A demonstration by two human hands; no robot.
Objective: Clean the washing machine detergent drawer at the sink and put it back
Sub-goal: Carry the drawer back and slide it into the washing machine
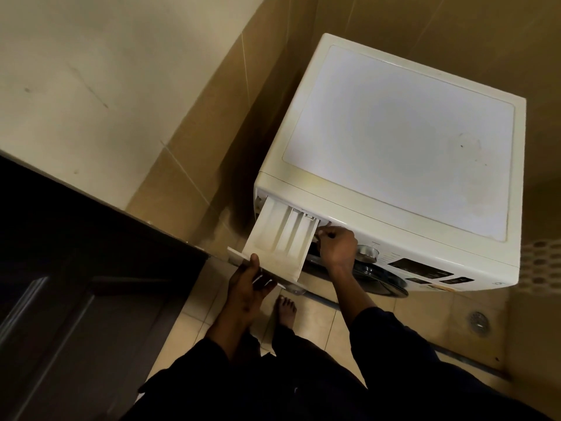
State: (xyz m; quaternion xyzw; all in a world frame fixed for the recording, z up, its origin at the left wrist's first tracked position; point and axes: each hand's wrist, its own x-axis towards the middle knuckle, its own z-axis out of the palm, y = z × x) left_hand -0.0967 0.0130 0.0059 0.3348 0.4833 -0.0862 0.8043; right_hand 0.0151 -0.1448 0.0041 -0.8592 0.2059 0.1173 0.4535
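The person is wearing a black top, its left sleeve (pixel 194 363) and right sleeve (pixel 385 332) ending on the forearms, and dark trousers (pixel 283 338); the left hand (pixel 246 287), right hand (pixel 337 244) and one foot (pixel 285 308) are showing bare.

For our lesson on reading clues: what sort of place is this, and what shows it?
Probably a home laundry or utility corner: a front-loading washing machine stands against tiled walls, its detergent drawer pulled out, with a floor drain nearby.

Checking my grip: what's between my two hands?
The pulled-out drawer: the left hand holds its front, the right hand is at its right side. Seen in the head view.
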